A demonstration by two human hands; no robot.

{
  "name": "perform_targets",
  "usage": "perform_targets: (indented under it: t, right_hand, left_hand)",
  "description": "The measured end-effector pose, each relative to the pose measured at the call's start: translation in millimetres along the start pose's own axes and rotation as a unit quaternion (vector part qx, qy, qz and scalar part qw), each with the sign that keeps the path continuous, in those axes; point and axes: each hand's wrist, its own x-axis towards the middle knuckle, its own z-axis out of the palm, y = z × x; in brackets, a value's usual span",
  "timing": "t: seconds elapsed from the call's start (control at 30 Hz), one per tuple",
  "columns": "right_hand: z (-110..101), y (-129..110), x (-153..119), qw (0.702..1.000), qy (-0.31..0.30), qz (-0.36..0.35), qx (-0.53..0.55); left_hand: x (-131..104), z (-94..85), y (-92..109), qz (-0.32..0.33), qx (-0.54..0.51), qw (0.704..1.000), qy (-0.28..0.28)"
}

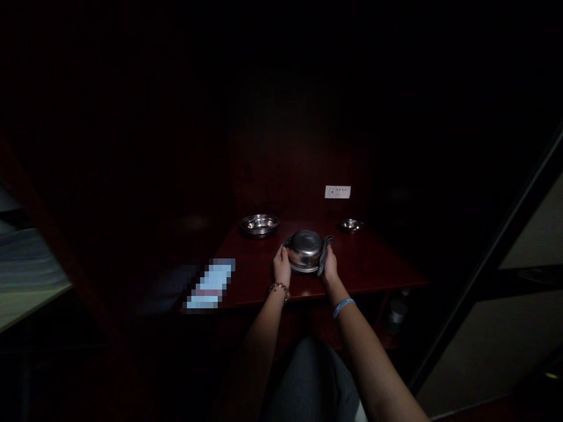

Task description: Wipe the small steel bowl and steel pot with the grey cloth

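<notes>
Between my two hands is a shiny metal bowl (306, 246), tilted so that its rounded bottom faces up and toward me. My left hand (282, 264) grips the bowl's left side, thumb toward me. On the opposite side, my right hand (329, 265) holds a dark grey cloth (325, 253) against the bowl's wall. The fingers of both hands are partly hidden behind the bowl and cloth. Beyond them, a wide stack of shiny metal dishes (259, 224) sits at the back left, and a small metal bowl (351, 225) at the back right.
The dark red tabletop (373, 264) ends at a front edge near my forearms. A white socket panel (338, 192) is on the back wall. A blurred bright rectangle (211, 284) lies at the left edge. Below right, a plastic bottle (396, 313) stands on a lower shelf.
</notes>
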Motion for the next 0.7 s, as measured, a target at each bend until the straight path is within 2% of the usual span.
perform_targets:
  t: [0.17, 0.53, 0.6, 0.7]
  right_hand:
    - [0.8, -3.8, -1.5, 0.999, 0.01, 0.04, -0.001]
    - [0.4, -1.1, -0.8, 0.999, 0.014, 0.032, 0.023]
    - [0.1, -0.6, -0.8, 0.999, 0.022, 0.022, 0.025]
    - [-0.6, 0.6, 0.1, 0.999, 0.029, 0.012, 0.028]
  left_hand:
    - [1.3, -1.7, -2.0, 0.004, -0.026, 1.0, 0.002]
    - [-0.8, -2.5, -4.5, -0.001, 0.0, 1.0, 0.031]
    - [-2.8, -2.7, -3.7, -0.011, 0.021, 1.0, 0.019]
    - [-4.9, -1.5, -2.1, -0.032, 0.032, 0.998, -0.039]
